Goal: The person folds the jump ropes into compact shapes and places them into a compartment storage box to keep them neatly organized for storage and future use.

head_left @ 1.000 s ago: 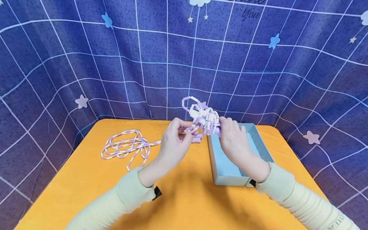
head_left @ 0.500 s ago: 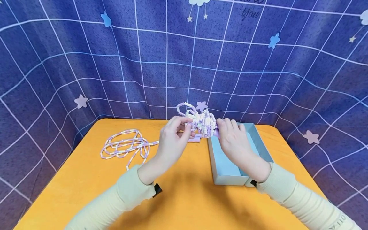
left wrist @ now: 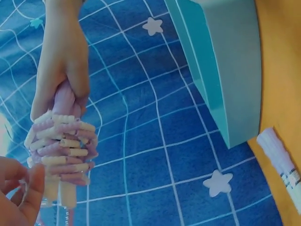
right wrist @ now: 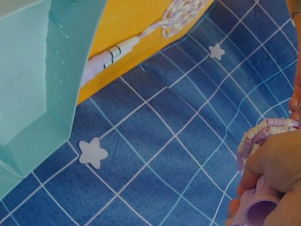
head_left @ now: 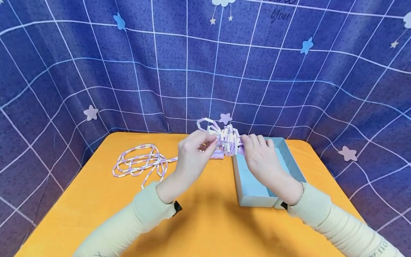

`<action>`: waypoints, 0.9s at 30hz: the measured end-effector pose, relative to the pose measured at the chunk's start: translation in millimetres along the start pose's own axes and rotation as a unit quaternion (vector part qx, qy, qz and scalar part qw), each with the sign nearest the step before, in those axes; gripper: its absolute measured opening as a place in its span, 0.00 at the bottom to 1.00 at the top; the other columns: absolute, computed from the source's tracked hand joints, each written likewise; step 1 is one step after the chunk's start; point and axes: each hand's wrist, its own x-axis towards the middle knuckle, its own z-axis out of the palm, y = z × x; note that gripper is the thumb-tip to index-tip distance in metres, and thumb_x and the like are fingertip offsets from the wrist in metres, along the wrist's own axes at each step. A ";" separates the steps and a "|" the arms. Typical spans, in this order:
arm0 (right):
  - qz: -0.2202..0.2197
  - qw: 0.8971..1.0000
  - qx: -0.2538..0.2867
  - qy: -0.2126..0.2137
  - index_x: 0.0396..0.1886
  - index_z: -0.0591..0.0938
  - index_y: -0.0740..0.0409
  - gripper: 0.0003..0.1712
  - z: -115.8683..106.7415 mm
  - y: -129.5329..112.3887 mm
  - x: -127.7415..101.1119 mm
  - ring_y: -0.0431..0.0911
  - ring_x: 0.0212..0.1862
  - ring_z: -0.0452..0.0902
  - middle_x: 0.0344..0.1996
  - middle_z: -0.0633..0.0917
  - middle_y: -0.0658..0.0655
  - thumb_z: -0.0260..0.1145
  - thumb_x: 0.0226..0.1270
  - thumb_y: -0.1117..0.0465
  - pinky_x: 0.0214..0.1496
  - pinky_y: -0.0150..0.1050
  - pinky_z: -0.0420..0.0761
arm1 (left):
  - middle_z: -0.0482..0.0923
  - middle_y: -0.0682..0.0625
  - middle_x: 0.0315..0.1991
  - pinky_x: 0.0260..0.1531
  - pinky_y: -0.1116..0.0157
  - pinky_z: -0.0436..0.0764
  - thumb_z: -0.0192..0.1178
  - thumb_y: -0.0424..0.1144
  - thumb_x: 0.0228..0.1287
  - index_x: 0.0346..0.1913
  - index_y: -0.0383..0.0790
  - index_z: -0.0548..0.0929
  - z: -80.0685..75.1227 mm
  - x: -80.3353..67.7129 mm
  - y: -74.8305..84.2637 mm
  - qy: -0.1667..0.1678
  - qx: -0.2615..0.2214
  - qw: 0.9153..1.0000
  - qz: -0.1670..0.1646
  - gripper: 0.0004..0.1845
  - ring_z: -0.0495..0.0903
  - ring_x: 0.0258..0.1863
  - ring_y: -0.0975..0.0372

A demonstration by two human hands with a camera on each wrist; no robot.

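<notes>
A beaded jump rope in purple and white hangs above the table, its strand wound in many turns round a purple handle. My right hand grips this handle, whose hollow end shows in the right wrist view. My left hand pinches at the near side of the wound beads, thumb and forefinger together. A loose beaded loop sticks out beyond the left fingertips. Part of the pinched strand is hidden by the left fingers.
A second purple and white handle lies on the orange table, with beaded rope in loose coils to its left. A light blue open box stands under the right hand. A blue grid curtain hangs behind.
The wound bundle has come slightly lower and left, and its loose loop has dropped with it. The left fingers have moved in against the beads; the right hand stays nearly in place.
</notes>
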 end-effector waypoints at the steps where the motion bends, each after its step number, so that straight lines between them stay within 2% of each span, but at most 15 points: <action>1: 0.000 1.000 -0.001 0.001 0.49 0.66 0.64 0.13 0.1 -0.4 -0.2 0.54 0.33 0.66 0.33 0.72 0.59 0.42 0.71 0.62 0.31 0.46 0.62 | 0.79 0.50 0.27 0.26 0.74 0.78 0.66 0.28 0.53 0.33 0.36 0.87 -0.1 0.6 -0.1 -0.003 0.005 1.000 0.004 0.05 0.78 0.24 0.65; 4: 0.001 1.000 -0.007 0.009 0.50 0.67 0.64 0.14 1.1 -1.7 -0.3 0.55 0.32 0.66 0.32 0.72 0.60 0.42 0.71 0.62 0.30 0.46 0.62 | 0.77 0.50 0.29 0.26 0.75 0.77 0.67 0.29 0.53 0.36 0.36 0.87 -0.4 2.8 0.0 -0.013 0.023 1.000 0.002 0.07 0.77 0.24 0.65; 9: 0.008 1.000 -0.007 0.003 0.51 0.67 0.65 0.14 2.5 -3.4 -0.1 0.55 0.33 0.67 0.32 0.72 0.60 0.43 0.71 0.63 0.30 0.46 0.61 | 0.77 0.50 0.26 0.26 0.74 0.78 0.68 0.30 0.52 0.31 0.37 0.82 1.7 2.2 -3.4 -0.019 0.045 0.999 -0.001 0.05 0.78 0.24 0.65; 14: 0.013 1.000 -0.004 -0.014 0.51 0.68 0.65 0.15 3.0 -4.2 -1.7 0.56 0.35 0.67 0.33 0.73 0.61 0.43 0.70 0.62 0.31 0.47 0.61 | 0.78 0.49 0.27 0.27 0.73 0.78 0.67 0.28 0.51 0.30 0.37 0.82 4.4 -1.7 -5.3 -0.015 0.038 0.999 0.020 0.04 0.78 0.25 0.64; 18: 0.016 1.000 -0.010 -0.014 0.50 0.68 0.64 0.15 4.3 -4.7 -2.5 0.55 0.33 0.67 0.32 0.72 0.60 0.43 0.70 0.61 0.30 0.47 0.61 | 0.79 0.49 0.26 0.28 0.72 0.78 0.67 0.29 0.53 0.31 0.35 0.83 4.0 -1.4 -3.9 -0.020 0.039 0.999 0.013 0.03 0.79 0.25 0.64; 23: 0.009 1.000 -0.022 0.001 0.50 0.68 0.64 0.15 4.3 -4.3 -2.4 0.55 0.31 0.66 0.31 0.72 0.60 0.42 0.71 0.60 0.29 0.46 0.60 | 0.79 0.49 0.26 0.28 0.74 0.78 0.65 0.29 0.55 0.35 0.35 0.84 1.2 3.8 -3.0 -0.048 0.046 0.998 0.004 0.04 0.78 0.25 0.65; 27: 0.006 0.999 -0.031 0.010 0.49 0.69 0.64 0.16 3.3 -2.8 -0.9 0.55 0.32 0.66 0.33 0.73 0.60 0.41 0.72 0.59 0.29 0.46 0.61 | 0.80 0.50 0.27 0.26 0.74 0.76 0.65 0.27 0.54 0.35 0.36 0.87 -3.2 8.0 -3.3 -0.083 0.048 0.995 0.012 0.06 0.76 0.24 0.65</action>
